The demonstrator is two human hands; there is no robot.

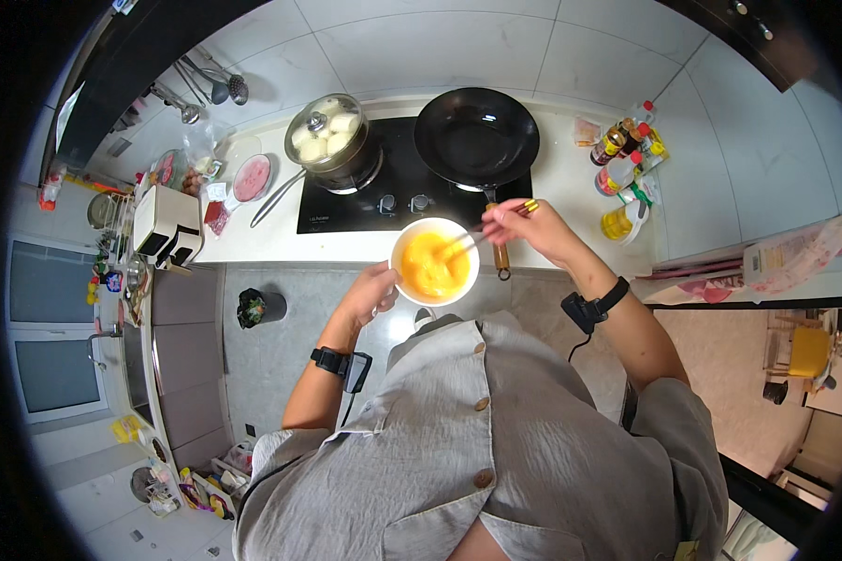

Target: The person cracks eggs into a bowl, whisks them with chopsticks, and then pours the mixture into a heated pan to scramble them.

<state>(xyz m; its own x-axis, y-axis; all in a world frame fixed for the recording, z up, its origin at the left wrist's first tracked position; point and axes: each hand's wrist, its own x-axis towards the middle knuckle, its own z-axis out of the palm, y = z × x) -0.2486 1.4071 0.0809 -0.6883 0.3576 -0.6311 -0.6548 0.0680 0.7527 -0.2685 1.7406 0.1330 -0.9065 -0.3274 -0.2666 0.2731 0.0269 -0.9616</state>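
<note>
A white bowl (474, 270) of yellow beaten egg (428, 270) is held up in front of the counter's edge. My left hand (373, 291) grips its left side. In my right hand (530, 228) is a pair of chopsticks (470, 242) with gold-coloured ends; their lower parts are blurred and dip into the egg. Just beyond that hand, a black wok (477, 137) sits on the right burner, its wooden handle (501, 259) pointing towards me. On the left burner stands a lidded pot (330, 151), with pale round buns visible through the glass lid.
The black gas hob (407, 186) is set in a white counter (568, 238). Bottles of sauce (614, 172) and an oil jug (624, 221) stand at the right. Leftwards are a plate of pink meat (252, 179), eggs (193, 182) and a white appliance (168, 221). A bin (270, 307) is on the floor.
</note>
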